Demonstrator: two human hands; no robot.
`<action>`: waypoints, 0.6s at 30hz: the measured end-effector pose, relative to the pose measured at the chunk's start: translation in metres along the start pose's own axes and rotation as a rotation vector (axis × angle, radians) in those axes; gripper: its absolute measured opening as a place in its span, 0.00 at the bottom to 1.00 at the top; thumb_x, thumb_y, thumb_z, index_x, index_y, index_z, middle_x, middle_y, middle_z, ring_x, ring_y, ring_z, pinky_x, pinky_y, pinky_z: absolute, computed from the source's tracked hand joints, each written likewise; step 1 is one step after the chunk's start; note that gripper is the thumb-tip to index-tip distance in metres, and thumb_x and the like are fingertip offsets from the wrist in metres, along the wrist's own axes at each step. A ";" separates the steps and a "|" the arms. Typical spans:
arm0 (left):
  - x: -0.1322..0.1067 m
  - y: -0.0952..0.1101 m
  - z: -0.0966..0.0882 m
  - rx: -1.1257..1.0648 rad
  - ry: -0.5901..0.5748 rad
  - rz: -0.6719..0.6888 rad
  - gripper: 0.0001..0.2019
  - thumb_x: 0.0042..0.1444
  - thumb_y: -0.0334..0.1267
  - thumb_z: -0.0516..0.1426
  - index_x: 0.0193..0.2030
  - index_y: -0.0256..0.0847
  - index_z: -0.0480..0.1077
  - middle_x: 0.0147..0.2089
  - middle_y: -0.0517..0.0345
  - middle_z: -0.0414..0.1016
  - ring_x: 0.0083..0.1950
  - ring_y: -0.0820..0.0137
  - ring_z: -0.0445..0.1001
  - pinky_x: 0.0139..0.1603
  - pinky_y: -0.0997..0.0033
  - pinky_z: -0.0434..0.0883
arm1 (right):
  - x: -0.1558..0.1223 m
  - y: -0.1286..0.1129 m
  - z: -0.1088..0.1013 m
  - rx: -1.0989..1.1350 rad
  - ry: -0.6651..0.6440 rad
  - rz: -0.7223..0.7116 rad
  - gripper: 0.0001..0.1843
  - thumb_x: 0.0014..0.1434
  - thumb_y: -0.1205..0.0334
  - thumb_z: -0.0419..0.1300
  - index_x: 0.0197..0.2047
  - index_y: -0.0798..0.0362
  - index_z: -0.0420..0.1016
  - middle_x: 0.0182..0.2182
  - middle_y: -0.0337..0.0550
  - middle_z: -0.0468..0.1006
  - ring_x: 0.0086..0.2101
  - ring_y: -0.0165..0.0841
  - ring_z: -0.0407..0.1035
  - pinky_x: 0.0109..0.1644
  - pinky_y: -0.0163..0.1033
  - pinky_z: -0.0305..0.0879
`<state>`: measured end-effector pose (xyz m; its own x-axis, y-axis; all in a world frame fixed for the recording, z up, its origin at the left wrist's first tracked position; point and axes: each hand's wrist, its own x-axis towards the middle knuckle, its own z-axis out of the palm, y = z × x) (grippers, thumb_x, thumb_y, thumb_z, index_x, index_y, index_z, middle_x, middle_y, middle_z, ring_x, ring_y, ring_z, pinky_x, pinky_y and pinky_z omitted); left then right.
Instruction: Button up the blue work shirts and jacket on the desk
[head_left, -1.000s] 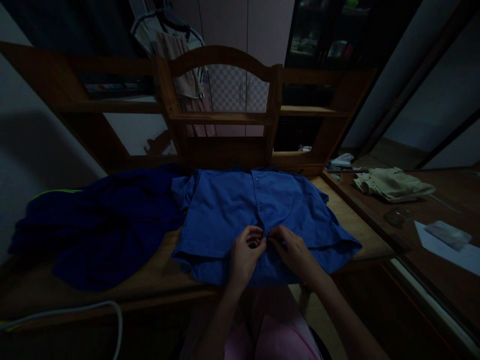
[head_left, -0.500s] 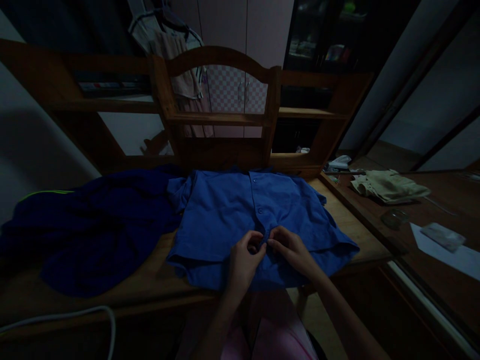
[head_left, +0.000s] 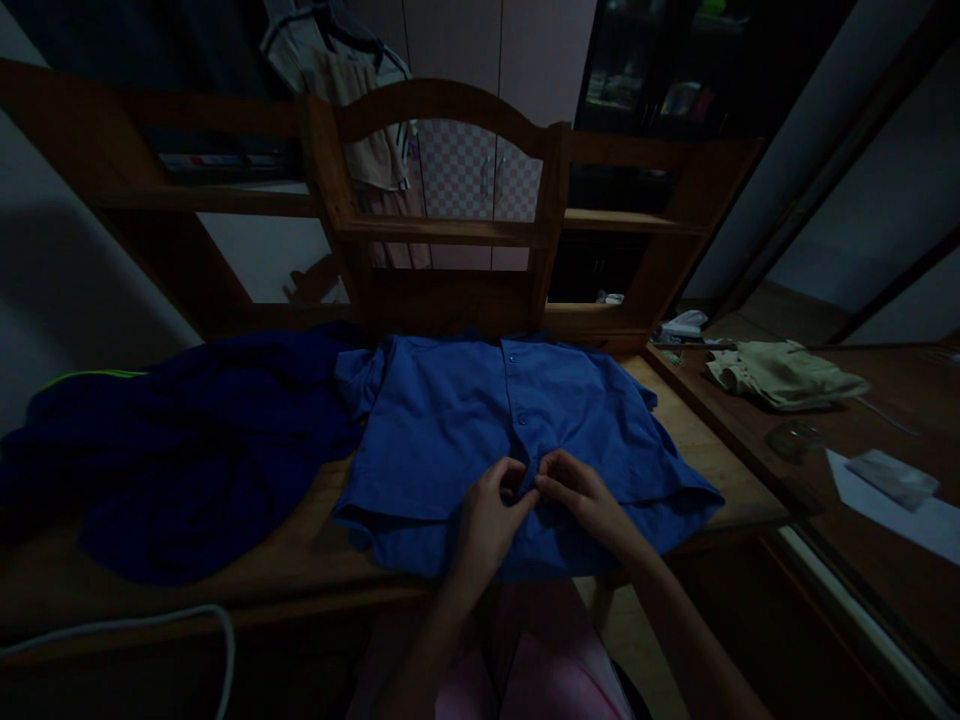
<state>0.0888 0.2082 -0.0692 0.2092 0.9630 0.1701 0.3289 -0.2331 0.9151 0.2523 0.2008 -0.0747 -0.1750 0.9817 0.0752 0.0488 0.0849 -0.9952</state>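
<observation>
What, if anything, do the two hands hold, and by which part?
Both the left hand and the right hand pinch the blue shirt at its button strip, low on the front.

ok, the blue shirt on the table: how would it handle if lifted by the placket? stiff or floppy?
Probably floppy: the blue shirt lies flat on the table with soft wrinkles and rippled edges. Likely light, since the left hand and right hand bunch its placket with fingertips alone. It probably would not slide much, being cloth on bare wood.
</observation>
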 end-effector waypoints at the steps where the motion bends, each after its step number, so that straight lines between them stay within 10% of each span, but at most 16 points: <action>1: 0.000 0.000 0.001 0.001 0.001 -0.002 0.06 0.50 0.35 0.59 0.37 0.43 0.70 0.37 0.59 0.75 0.39 0.70 0.74 0.38 0.74 0.69 | 0.000 0.000 0.000 0.007 -0.001 0.000 0.13 0.58 0.52 0.60 0.37 0.53 0.67 0.28 0.37 0.68 0.30 0.29 0.64 0.33 0.33 0.61; 18: -0.001 -0.005 -0.001 -0.079 0.054 -0.044 0.06 0.57 0.39 0.54 0.38 0.41 0.71 0.38 0.57 0.75 0.41 0.70 0.75 0.43 0.72 0.73 | 0.003 0.003 0.003 -0.039 0.030 -0.001 0.14 0.57 0.51 0.61 0.36 0.54 0.69 0.28 0.38 0.68 0.29 0.29 0.63 0.32 0.33 0.59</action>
<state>0.0858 0.2083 -0.0731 0.1453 0.9785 0.1463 0.2622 -0.1807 0.9479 0.2491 0.2036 -0.0779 -0.1460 0.9861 0.0789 0.0866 0.0922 -0.9920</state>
